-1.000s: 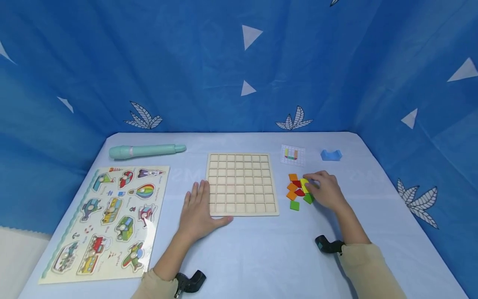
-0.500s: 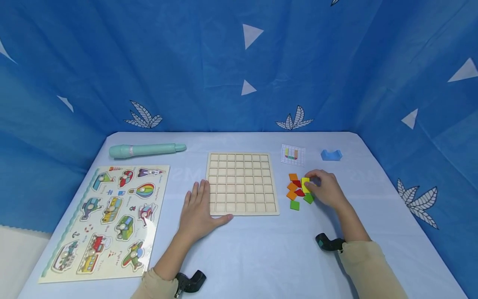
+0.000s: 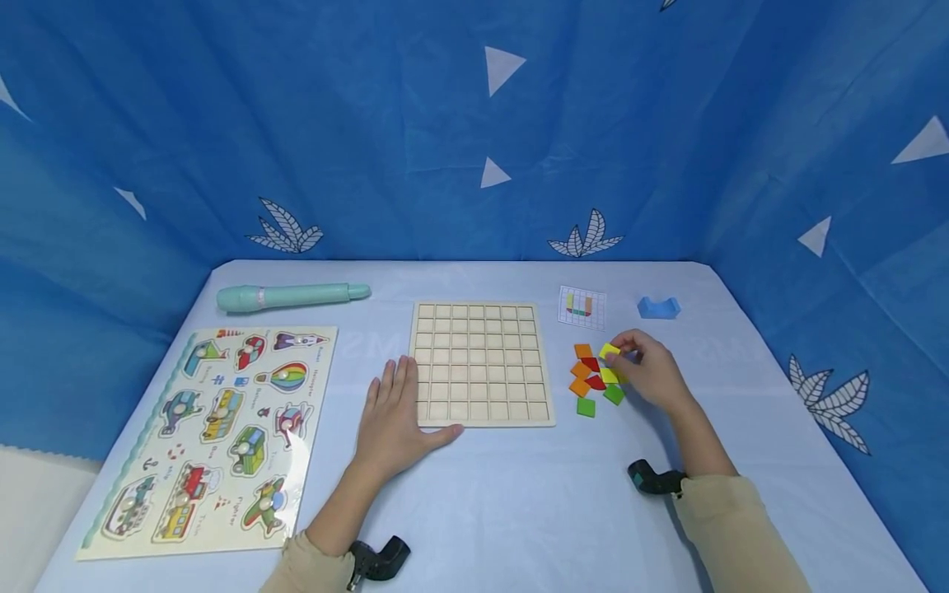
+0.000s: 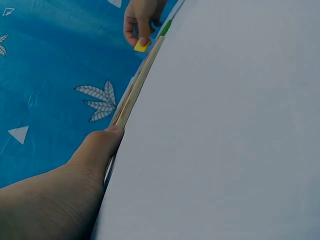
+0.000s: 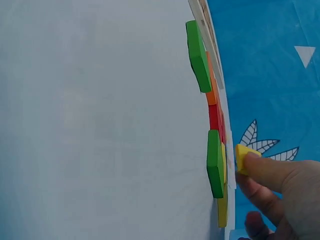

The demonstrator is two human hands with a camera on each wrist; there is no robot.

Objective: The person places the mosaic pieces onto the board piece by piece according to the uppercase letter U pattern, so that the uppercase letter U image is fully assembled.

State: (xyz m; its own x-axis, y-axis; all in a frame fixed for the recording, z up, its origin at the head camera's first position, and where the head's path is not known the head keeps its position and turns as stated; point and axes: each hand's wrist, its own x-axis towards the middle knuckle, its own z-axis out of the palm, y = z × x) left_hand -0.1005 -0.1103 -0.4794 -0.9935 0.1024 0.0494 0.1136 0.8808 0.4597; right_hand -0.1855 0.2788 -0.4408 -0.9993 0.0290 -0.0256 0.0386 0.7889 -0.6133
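My right hand (image 3: 650, 372) pinches a yellow square tile (image 5: 244, 156) between thumb and fingers, held up above the tabletop in the right wrist view. Beneath and beside it lies a small group of tiles: another yellow tile (image 3: 609, 375), a green tile (image 3: 614, 394), a second green tile (image 3: 586, 408), red pieces (image 3: 596, 382) with a curved edge and orange tiles (image 3: 581, 386). My left hand (image 3: 390, 420) lies spread at the left edge of a wooden grid board (image 3: 482, 364), thumb along its front edge. All the board's squares are bare.
A small pattern card (image 3: 582, 308) with a coloured U shape lies behind the tiles. Right of it sits a blue notched block (image 3: 658, 308). A mint-green microphone-shaped object (image 3: 292, 297) lies at the back left, behind a picture puzzle board (image 3: 211, 436). Blue curtains surround the table.
My right hand has lifted a yellow tile up from the group, uncovering another yellow tile below it. My left hand has stayed at the board.
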